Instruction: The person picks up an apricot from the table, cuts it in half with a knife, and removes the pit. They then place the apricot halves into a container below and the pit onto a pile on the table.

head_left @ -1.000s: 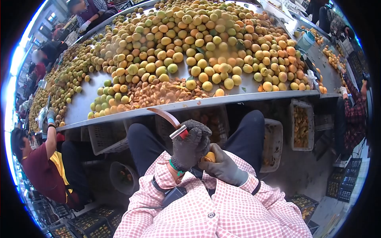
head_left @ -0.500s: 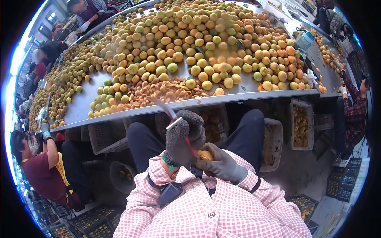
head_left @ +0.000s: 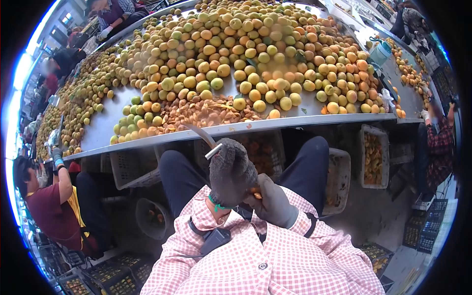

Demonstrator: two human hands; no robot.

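Observation:
My left hand (head_left: pixel 231 172), in a dark knit glove, is closed around a knife. Its curved blade (head_left: pixel 200 133) points up and to the left, out over the table edge. Pressed against it is my right hand (head_left: pixel 276 202), in a smooth grey glove, its fingers curled round an apricot. Only a small orange part of the apricot (head_left: pixel 256 193) shows between the two gloves. Both hands are above my lap, in front of my checked shirt. Beyond the table edge lies a heap of brown apricot stones (head_left: pixel 206 113) beside whole apricots (head_left: pixel 255 93).
The metal table (head_left: pixel 236 129) carries a large spread of apricots. Below stand a white crate (head_left: pixel 129 169), a crate of fruit pieces (head_left: pixel 373 155) and a bucket (head_left: pixel 150 219). Co-workers sit at left (head_left: pixel 51 211) and right (head_left: pixel 439 142). A bottle (head_left: pixel 381 53) stands far right.
My hands have come closer together, and the left glove now covers more of the apricot. The knife's red handle, visible before, is hidden now.

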